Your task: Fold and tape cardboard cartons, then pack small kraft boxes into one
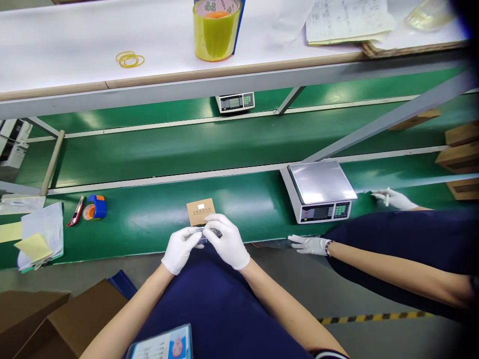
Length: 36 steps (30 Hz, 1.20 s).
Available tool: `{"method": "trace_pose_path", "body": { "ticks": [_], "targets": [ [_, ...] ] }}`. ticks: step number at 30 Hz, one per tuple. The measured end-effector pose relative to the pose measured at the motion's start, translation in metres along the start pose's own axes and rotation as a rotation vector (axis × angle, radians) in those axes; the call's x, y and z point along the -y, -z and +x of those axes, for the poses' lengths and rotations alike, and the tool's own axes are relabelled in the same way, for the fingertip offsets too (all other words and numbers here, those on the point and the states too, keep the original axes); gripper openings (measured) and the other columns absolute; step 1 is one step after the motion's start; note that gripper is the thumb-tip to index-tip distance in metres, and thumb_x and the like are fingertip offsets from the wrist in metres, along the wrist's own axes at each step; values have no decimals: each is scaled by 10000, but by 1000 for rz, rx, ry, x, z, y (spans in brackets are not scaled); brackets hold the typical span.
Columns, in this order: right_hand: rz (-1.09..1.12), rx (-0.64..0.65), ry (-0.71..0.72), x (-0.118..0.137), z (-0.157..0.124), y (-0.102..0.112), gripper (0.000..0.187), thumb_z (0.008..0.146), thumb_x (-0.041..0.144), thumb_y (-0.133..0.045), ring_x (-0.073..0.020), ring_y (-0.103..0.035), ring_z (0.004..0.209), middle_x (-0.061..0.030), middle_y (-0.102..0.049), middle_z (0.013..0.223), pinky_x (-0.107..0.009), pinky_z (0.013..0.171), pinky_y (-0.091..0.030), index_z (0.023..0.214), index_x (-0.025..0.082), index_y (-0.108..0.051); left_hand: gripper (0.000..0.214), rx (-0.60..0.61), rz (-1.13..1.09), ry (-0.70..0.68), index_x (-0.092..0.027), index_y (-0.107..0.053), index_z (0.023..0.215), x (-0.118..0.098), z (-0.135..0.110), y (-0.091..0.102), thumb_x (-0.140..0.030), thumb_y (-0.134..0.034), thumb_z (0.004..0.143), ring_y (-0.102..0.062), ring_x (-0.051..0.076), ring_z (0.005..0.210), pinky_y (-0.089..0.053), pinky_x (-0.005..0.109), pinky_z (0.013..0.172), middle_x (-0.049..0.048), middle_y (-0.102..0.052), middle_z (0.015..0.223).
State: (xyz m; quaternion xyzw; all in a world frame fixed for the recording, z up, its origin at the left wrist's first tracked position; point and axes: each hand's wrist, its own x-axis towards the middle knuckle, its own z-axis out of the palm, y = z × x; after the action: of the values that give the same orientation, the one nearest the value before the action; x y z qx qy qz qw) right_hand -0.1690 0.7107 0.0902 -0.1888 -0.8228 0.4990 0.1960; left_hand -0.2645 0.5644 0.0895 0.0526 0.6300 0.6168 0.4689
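Observation:
My left hand [181, 251] and my right hand [229, 242], both in white gloves, meet at the front edge of the green bench. Between their closed fingertips is a small grey, partly see-through item [204, 238]. The fingers cover much of it, so its kind cannot be made out. Just beyond my hands, a small brown cardboard box [199, 211] with dark print and a white label lies on the bench; my right fingertips overlap its near edge in view.
A weighing scale [318, 189] stands to the right, beside a co-worker's gloved hands [397, 199]. Leftward lie a tape dispenser [96, 207], a utility knife [76, 211] and papers [41, 232]. Overhead, a shelf [75, 55] holds a tape roll [216, 35] and rubber bands [129, 59].

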Motion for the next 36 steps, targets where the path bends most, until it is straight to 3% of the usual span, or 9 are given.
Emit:
{"method": "trace_pose_path", "body": {
  "ticks": [6, 13, 20, 28, 36],
  "targets": [
    [-64, -2, 66, -4, 0, -4, 141, 927, 153, -589, -224, -652, 1067, -88, -706, 1090, -411, 970, -550, 830, 212, -672, 368, 33, 33, -1, -167, -735, 1095, 5, 1, 2, -369, -799, 794, -717, 258, 989, -637, 317, 714, 79, -757, 1109],
    [-244, -68, 118, 0, 0, -3, 169, 942, 151, -559, -241, -622, 1103, -103, -692, 1151, -429, 977, -534, 1024, 202, -697, 405, 22, 29, 36, -152, -719, 1118, 5, 4, -1, -382, -793, 793, -711, 252, 1006, -635, 309, 716, 96, -741, 1157],
    [-417, -141, 239, -1, 2, -7, 157, 943, 138, -572, -232, -616, 1067, -80, -701, 1104, -403, 944, -515, 967, 214, -707, 404, -16, 26, 49, -145, -724, 1084, 2, 7, -2, -390, -807, 774, -711, 235, 971, -632, 296, 703, 96, -744, 1128],
    [-466, -166, 287, -3, 5, -11, 133, 934, 134, -595, -216, -622, 1006, -64, -715, 1042, -380, 910, -504, 864, 208, -681, 478, -49, -36, 99, -146, -724, 1101, -4, 5, -4, -394, -852, 713, -711, 240, 964, -624, 283, 670, 100, -739, 1124],
    [-432, -76, 337, -5, -3, -14, 136, 948, 135, -550, -224, -620, 997, -71, -713, 1031, -412, 905, -520, 891, 199, -655, 511, -39, -122, 195, -127, -714, 1169, -1, 9, -4, -335, -838, 719, -693, 191, 859, -578, 215, 604, 96, -733, 1016]
  ]
}}
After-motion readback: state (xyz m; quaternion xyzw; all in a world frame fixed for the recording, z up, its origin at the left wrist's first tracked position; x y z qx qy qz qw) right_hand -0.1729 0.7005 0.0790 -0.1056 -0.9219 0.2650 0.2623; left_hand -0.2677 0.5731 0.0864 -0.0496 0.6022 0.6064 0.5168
